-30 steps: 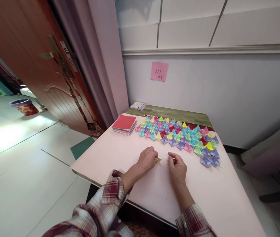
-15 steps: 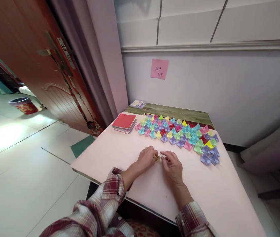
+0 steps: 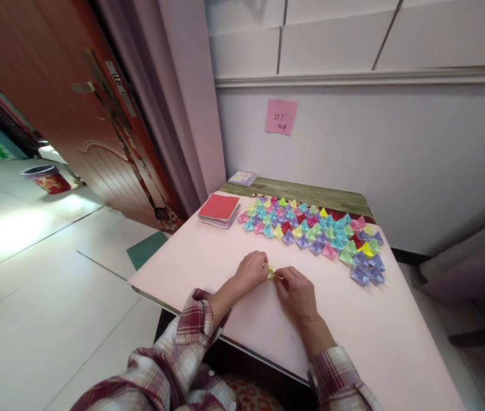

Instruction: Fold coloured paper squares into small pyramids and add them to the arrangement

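A small folded piece of yellow paper [image 3: 271, 272] is held between my two hands, just over the pink table top [image 3: 208, 260]. My left hand [image 3: 251, 269] pinches its left end, with the fingers closed. On the other side, my right hand [image 3: 297, 291] grips the right end between thumb and fingertips. Beyond my hands, many folded paper pieces [image 3: 316, 233] in purple, green, blue, pink, red and yellow lie in rows. To their left sits a stack of square paper sheets [image 3: 219, 208] with a red one on top.
A small pack with a patterned cover [image 3: 242, 178] lies at the back left on a wood-patterned strip [image 3: 306, 191]. A pink note [image 3: 281, 117] sticks to the wall. Left of the table are a brown door [image 3: 97, 125], a curtain [image 3: 178, 85] and a red bin [image 3: 49, 181].
More of the yellow paper shows between my hands. My right hand's fingers have closed onto its right end. The whole view has shifted slightly.
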